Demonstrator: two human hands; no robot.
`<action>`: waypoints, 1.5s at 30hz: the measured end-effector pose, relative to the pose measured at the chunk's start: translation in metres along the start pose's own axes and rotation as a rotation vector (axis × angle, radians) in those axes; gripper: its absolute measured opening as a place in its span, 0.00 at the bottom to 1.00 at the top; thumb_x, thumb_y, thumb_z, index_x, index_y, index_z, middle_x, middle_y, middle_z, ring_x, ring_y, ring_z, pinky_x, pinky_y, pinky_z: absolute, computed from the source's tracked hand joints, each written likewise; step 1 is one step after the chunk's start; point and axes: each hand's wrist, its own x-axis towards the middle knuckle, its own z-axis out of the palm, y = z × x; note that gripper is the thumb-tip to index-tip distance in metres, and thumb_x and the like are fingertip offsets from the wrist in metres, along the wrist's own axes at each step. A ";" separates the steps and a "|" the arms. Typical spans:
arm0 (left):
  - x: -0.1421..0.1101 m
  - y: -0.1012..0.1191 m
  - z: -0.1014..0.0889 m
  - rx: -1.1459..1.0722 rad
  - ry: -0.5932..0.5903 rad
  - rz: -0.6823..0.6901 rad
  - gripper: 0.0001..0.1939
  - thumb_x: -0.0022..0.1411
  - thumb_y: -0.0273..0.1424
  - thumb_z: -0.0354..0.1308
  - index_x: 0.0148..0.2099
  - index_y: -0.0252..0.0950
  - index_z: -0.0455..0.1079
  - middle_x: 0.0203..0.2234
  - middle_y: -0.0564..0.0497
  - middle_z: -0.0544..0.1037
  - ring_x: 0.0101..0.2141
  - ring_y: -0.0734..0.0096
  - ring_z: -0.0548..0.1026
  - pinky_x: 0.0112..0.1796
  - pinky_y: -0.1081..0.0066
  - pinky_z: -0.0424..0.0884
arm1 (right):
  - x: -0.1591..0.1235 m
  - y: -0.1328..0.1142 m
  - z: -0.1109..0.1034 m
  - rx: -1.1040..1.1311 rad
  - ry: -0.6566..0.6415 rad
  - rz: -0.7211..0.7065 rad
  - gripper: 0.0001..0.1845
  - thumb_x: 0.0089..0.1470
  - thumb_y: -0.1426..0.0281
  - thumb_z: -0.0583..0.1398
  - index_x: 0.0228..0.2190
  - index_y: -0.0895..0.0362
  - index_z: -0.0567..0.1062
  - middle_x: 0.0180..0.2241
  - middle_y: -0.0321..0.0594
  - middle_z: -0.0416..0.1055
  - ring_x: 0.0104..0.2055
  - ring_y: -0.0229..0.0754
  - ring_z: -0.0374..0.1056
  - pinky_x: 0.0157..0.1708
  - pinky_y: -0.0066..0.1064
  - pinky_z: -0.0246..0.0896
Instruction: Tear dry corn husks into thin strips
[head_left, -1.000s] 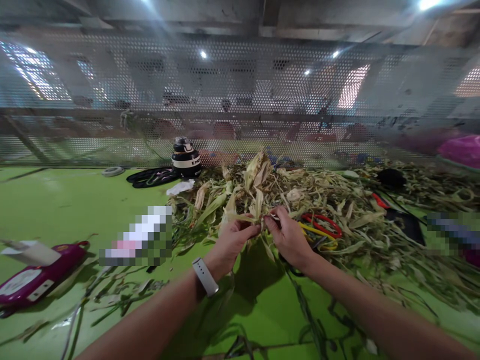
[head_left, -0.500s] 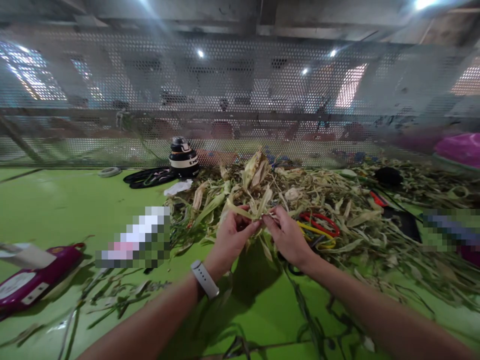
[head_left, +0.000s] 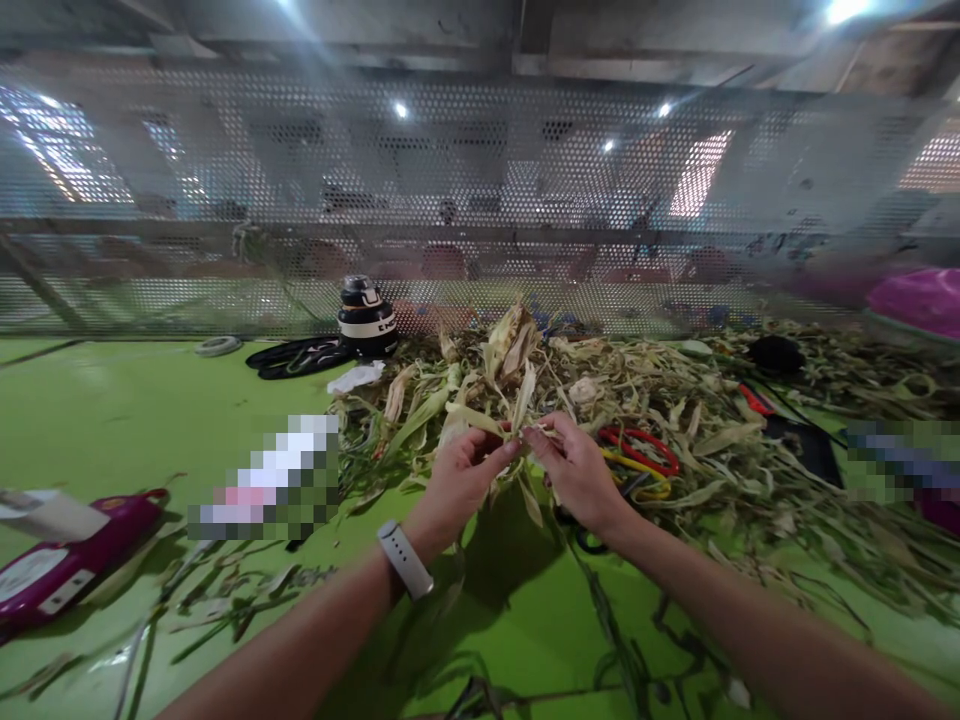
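Pale strips of dried corn husk (head_left: 524,393) stick up and out from between my two hands. My left hand (head_left: 466,472) pinches them between thumb and fingers, a grey watch band on its wrist. Close beside it, my right hand (head_left: 574,468) pinches the same husk, its fingertips almost meeting the left ones. Just beyond lies a heap of dry husks and leaves (head_left: 637,375), with a larger upright husk (head_left: 512,342) in it. Scissors with red handles (head_left: 651,450) and a yellow-handled pair (head_left: 637,472) rest right of my right hand.
A dark bottle (head_left: 367,318) stands at the back near black straps (head_left: 296,354) and a white tape roll (head_left: 218,346). A magenta device (head_left: 82,560) lies at left. Behind rises a perforated metal screen (head_left: 450,150). Scraps litter the green table (head_left: 292,640).
The husk strips between my fingers have shifted slightly, one now standing more upright. Both hands keep nearly the same place and grip.
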 end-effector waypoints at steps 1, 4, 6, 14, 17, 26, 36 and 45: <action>0.000 0.000 0.000 -0.018 -0.015 -0.009 0.12 0.49 0.35 0.61 0.34 0.32 0.70 0.25 0.53 0.74 0.32 0.72 0.71 0.37 0.71 0.66 | 0.000 0.000 0.000 0.012 -0.003 0.004 0.11 0.53 0.61 0.54 0.27 0.56 0.64 0.21 0.30 0.60 0.20 0.32 0.55 0.20 0.23 0.53; 0.001 0.000 0.000 -0.075 -0.045 -0.039 0.12 0.48 0.34 0.63 0.33 0.32 0.70 0.27 0.52 0.76 0.32 0.72 0.72 0.39 0.70 0.67 | 0.000 0.000 0.002 0.036 -0.007 0.018 0.12 0.53 0.60 0.54 0.26 0.56 0.63 0.21 0.31 0.60 0.20 0.32 0.56 0.19 0.23 0.52; 0.002 0.000 -0.001 -0.082 -0.049 -0.065 0.12 0.47 0.34 0.63 0.33 0.32 0.70 0.26 0.51 0.77 0.30 0.72 0.73 0.37 0.71 0.68 | 0.001 0.001 0.002 0.030 -0.001 0.033 0.13 0.52 0.59 0.54 0.26 0.56 0.64 0.21 0.31 0.60 0.20 0.32 0.56 0.19 0.23 0.53; 0.006 0.000 -0.006 0.012 0.114 -0.008 0.14 0.44 0.36 0.63 0.32 0.33 0.69 0.22 0.53 0.75 0.28 0.73 0.72 0.31 0.74 0.66 | 0.002 0.009 0.002 -0.008 -0.188 0.160 0.15 0.53 0.57 0.53 0.34 0.56 0.64 0.16 0.28 0.61 0.15 0.34 0.59 0.15 0.24 0.53; 0.008 0.000 -0.010 0.122 0.115 -0.005 0.12 0.48 0.36 0.60 0.32 0.33 0.68 0.24 0.52 0.75 0.27 0.72 0.71 0.28 0.74 0.65 | 0.000 0.008 0.002 -0.232 -0.143 -0.005 0.13 0.56 0.61 0.51 0.31 0.57 0.68 0.19 0.33 0.66 0.20 0.35 0.63 0.21 0.25 0.55; 0.008 -0.002 -0.018 0.689 0.012 0.176 0.09 0.53 0.32 0.54 0.23 0.35 0.62 0.17 0.55 0.64 0.21 0.74 0.60 0.23 0.73 0.56 | -0.006 -0.004 -0.005 -1.051 -0.098 -0.716 0.09 0.57 0.72 0.51 0.34 0.58 0.71 0.37 0.45 0.68 0.39 0.43 0.61 0.38 0.34 0.54; 0.006 0.006 -0.020 0.632 -0.225 0.310 0.04 0.53 0.26 0.53 0.30 0.38 0.68 0.23 0.52 0.70 0.27 0.68 0.68 0.32 0.71 0.62 | 0.007 0.002 -0.008 -0.660 -0.126 -0.322 0.08 0.56 0.69 0.52 0.28 0.58 0.67 0.26 0.40 0.68 0.31 0.41 0.62 0.34 0.33 0.54; 0.005 0.009 -0.018 0.232 -0.153 0.058 0.15 0.54 0.30 0.54 0.46 0.37 0.65 0.39 0.48 0.73 0.39 0.68 0.70 0.41 0.70 0.65 | 0.010 0.002 -0.002 0.180 -0.182 0.227 0.09 0.51 0.65 0.56 0.27 0.58 0.63 0.18 0.29 0.62 0.20 0.33 0.59 0.23 0.25 0.56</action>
